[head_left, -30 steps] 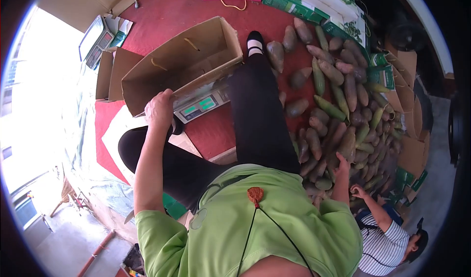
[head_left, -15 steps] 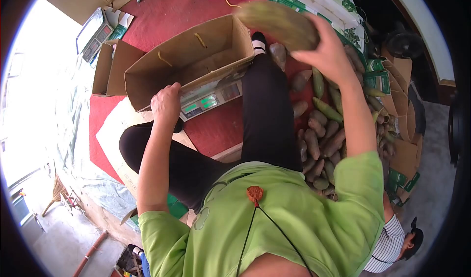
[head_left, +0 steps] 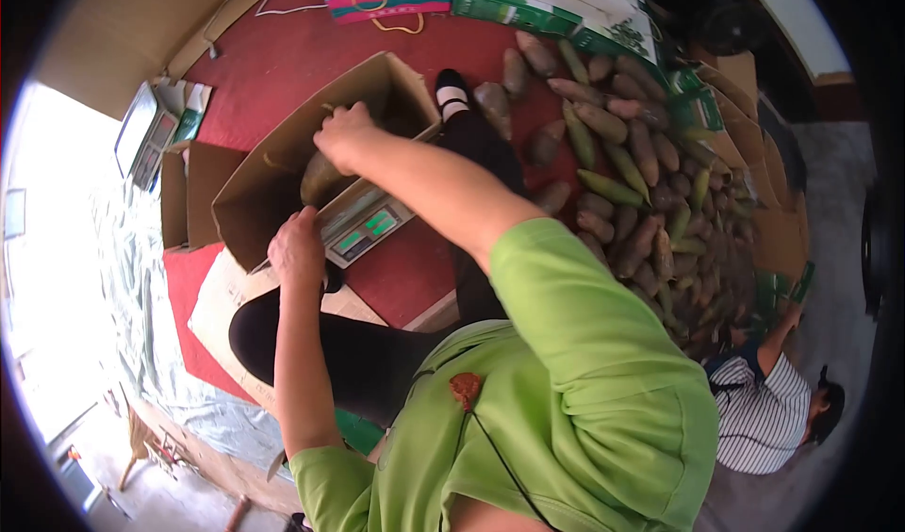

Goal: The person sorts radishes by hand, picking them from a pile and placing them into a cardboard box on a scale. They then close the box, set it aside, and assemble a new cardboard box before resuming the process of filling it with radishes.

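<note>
Cardboard box: I have the tall, open-topped cardboard box [head_left: 269,169] at the centre of my head view, set on a digital scale [head_left: 370,229] whose panel sticks out on the near side with green figures lit, too small for me to read.
Gourd in the box: I make out one large brownish-green gourd [head_left: 320,181] inside, its near end showing below the right wrist; the rest is hidden from me.
Right hand: I see the right hand [head_left: 347,136] over the box's opening, directly above the gourd, fingers bent; whether they grip it, I cannot tell.
Left hand: I have the left hand [head_left: 297,247] at the near left corner of the box, fingers curled over its rim and holding it.
Gourd pile: to the right of the legs I see a broad heap of gourds [head_left: 644,150], mostly brownish with several greener ones, a few lying apart on the red carpet [head_left: 269,70].
Far edge: I find green-and-white printed cartons [head_left: 556,9] beyond the heap, and a pink-and-turquoise bag [head_left: 391,2] with yellow cord handles beside them.
Left side: a smaller cardboard box [head_left: 212,188] stands just beside the big one, with a second scale [head_left: 146,141] near it.
Co-worker: at lower right I see a person in a striped shirt [head_left: 759,414], one arm extended towards the outer side of the heap.
</note>
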A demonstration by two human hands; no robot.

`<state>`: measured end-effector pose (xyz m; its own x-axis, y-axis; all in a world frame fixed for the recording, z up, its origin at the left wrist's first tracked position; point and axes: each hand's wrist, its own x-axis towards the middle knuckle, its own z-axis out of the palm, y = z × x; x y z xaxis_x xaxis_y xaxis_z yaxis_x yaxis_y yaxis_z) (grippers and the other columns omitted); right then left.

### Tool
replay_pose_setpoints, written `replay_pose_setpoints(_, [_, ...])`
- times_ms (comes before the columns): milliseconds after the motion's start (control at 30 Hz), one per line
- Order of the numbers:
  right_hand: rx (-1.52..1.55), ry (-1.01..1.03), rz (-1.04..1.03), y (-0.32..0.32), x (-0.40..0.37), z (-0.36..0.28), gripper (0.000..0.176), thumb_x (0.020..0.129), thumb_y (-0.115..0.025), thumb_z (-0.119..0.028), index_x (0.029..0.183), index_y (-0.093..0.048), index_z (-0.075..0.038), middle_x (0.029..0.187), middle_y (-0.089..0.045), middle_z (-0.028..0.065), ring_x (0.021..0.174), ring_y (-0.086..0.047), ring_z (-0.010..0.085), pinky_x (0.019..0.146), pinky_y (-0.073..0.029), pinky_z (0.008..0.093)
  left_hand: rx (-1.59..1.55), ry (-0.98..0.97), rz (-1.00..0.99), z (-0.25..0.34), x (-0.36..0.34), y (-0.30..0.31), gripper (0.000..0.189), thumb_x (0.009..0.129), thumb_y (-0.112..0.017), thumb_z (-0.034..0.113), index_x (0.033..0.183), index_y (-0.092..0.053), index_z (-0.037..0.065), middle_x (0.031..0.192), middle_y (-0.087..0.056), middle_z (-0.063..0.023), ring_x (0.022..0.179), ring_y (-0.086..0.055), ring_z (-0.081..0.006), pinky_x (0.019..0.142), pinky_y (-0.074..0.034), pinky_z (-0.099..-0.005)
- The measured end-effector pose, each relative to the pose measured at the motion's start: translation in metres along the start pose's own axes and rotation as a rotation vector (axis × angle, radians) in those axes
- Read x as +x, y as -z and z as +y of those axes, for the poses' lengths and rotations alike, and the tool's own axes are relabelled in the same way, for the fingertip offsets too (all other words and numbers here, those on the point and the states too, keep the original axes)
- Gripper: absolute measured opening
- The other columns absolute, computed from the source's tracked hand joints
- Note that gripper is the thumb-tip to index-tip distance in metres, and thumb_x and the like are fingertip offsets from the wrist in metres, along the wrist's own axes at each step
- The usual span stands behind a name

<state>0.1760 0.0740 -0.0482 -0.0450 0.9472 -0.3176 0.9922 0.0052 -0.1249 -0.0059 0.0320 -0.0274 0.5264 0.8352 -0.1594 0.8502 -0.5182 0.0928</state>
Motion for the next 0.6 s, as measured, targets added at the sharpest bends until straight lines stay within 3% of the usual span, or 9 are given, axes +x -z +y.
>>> replay_pose_setpoints(100, [0.039,-0.086,-0.115,-0.017,0.002,0.004,0.033,0.079,-0.06,-0.015,0.112,-0.062,-0.012,0.117,-0.059,0.0067,0.114,-0.051,0.0235,0.087,-0.043,0.0455,-0.007,-0.032,0.024,0.0,0.0,0.0,0.007,0.082,-0.054,0.014,0.087,-0.058,0.011,0.086,-0.062,-0.0101,0.085,-0.061,-0.0326,0.069,-0.048,-0.0439])
replay_pose_setpoints(167, [0.221,-0.122,-0.173,-0.012,-0.006,0.008,0.033,0.079,-0.058,-0.013,0.112,-0.063,-0.009,0.117,-0.061,0.0083,0.113,-0.055,0.0244,0.089,-0.045,0.043,-0.017,-0.051,0.033,-0.003,0.001,-0.003,0.008,0.081,-0.055,0.013,0.088,-0.058,0.011,0.086,-0.062,-0.0101,0.085,-0.061,-0.0328,0.07,-0.047,-0.0441])
replay_pose_setpoints(200, [0.247,-0.06,-0.169,-0.003,-0.015,0.013,0.033,0.079,-0.057,-0.011,0.112,-0.063,-0.01,0.113,-0.063,0.0092,0.11,-0.057,0.0242,0.088,-0.046,0.0395,0.001,-0.056,0.029,-0.006,0.0,-0.006,0.01,0.081,-0.055,0.013,0.09,-0.059,0.011,0.087,-0.062,-0.0102,0.085,-0.061,-0.0328,0.07,-0.047,-0.0443])
replay_pose_setpoints(267, [0.299,0.04,0.008,-0.001,-0.013,0.018,0.034,0.078,-0.057,-0.012,0.111,-0.063,-0.013,0.109,-0.064,0.0106,0.105,-0.06,0.0251,0.085,-0.048,0.0368,-0.025,-0.03,0.013,0.001,-0.001,0.002,0.012,0.081,-0.055,0.012,0.092,-0.06,0.012,0.088,-0.062,-0.0103,0.086,-0.061,-0.0329,0.071,-0.048,-0.044])
replay_pose_setpoints(400, [0.688,0.247,0.416,0.038,-0.067,0.054,0.034,0.076,-0.062,-0.019,0.11,-0.061,-0.011,0.096,-0.066,0.0105,0.087,-0.063,0.0241,0.08,-0.05,0.0334,-0.03,-0.037,0.049,0.001,-0.001,-0.005,0.013,0.082,-0.055,0.013,0.094,-0.06,0.012,0.09,-0.063,-0.0097,0.087,-0.061,-0.0332,0.071,-0.048,-0.0435])
replay_pose_setpoints(467, [0.731,0.168,0.497,0.052,-0.106,0.083,0.032,0.078,-0.062,-0.018,0.109,-0.061,-0.009,0.093,-0.067,0.0081,0.085,-0.063,0.0193,0.077,-0.05,0.0312,-0.016,-0.032,0.039,0.001,0.0,-0.003,0.013,0.082,-0.055,0.014,0.093,-0.06,0.012,0.092,-0.063,-0.0089,0.087,-0.061,-0.0332,0.072,-0.048,-0.0434])
replay_pose_setpoints(533, [0.861,0.062,0.535,0.038,-0.138,0.123,0.03,0.078,-0.062,-0.02,0.106,-0.063,-0.008,0.09,-0.067,0.0082,0.083,-0.064,0.0218,0.074,-0.049,0.0329,-0.001,-0.034,0.028,0.0,0.001,-0.005,0.013,0.082,-0.055,0.016,0.094,-0.06,0.013,0.093,-0.064,-0.0085,0.088,-0.061,-0.0331,0.072,-0.048,-0.0435])
replay_pose_setpoints(600, [0.778,-0.098,0.557,0.009,-0.178,0.167,0.029,0.081,-0.061,-0.01,0.109,-0.06,-0.007,0.094,-0.066,0.006,0.088,-0.062,0.0133,0.077,-0.049,0.0284,-0.013,-0.039,0.066,-0.001,-0.002,-0.006,0.015,0.082,-0.056,0.017,0.095,-0.06,0.013,0.094,-0.063,-0.0095,0.088,-0.061,-0.0333,0.072,-0.048,-0.0437])
